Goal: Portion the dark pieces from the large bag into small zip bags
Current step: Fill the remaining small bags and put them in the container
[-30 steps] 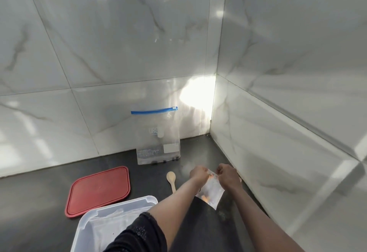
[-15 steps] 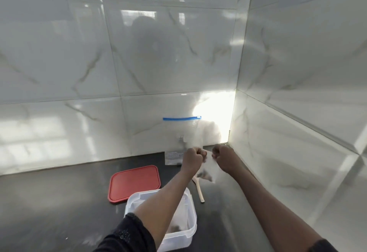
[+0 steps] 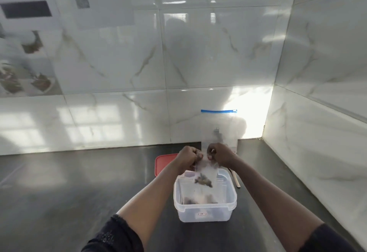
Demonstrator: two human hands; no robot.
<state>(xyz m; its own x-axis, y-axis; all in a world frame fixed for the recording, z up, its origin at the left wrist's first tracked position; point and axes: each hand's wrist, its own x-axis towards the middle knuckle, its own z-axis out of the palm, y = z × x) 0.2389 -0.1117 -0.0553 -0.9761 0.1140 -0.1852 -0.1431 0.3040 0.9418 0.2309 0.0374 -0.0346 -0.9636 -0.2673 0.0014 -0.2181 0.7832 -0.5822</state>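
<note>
Pinching its top, left hand (image 3: 187, 157) and right hand (image 3: 220, 155) suspend a filmy zip bag (image 3: 207, 169) of dark lumps (image 3: 202, 181).

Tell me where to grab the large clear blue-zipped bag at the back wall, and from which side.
Probably pinch the large clear bag at the blue zip strip along its top, from above and in front. It stands upright against the white tiled wall, which blocks its back, and the left hand and right hand, gripping a small clear zip bag, hide its lower part.
</note>
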